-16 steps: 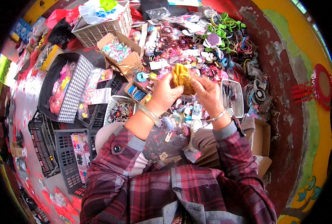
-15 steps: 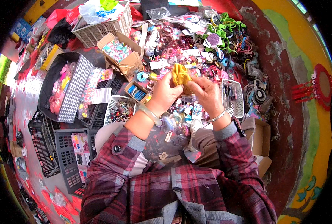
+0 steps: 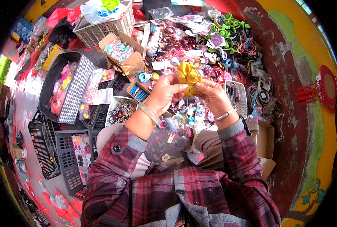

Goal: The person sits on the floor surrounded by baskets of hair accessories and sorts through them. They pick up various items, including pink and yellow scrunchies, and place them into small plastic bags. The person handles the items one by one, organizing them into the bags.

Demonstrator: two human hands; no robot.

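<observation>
Left grip: my left hand (image 3: pixel 163 94) is closed on the near left side of a gathered mustard-yellow fabric piece (image 3: pixel 189 73), thumb laid across its front.
Right grip: my right hand (image 3: pixel 215 99) pinches its lower right edge between thumb and fingers.
Yellow fabric: held between my two hands, above the accessory pile (image 3: pixel 180 43); its folds bunch at my thumbs.
Wrists: a pale bangle (image 3: pixel 149 114) circles my left one, a silver-coloured bracelet (image 3: pixel 224 114) my right.
White baskets: the left basket (image 3: pixel 110 110) stands just beside my left forearm, the right basket (image 3: pixel 245 100) just beyond my right hand.
Beyond my fingers: green headbands (image 3: pixel 229 44) lie at the pile's far right.
Off to my left: an open cardboard box (image 3: pixel 132 65), a houndstooth-sided box (image 3: pixel 76 94) and, nearer me, a dark grey plastic crate (image 3: pixel 68 157).
</observation>
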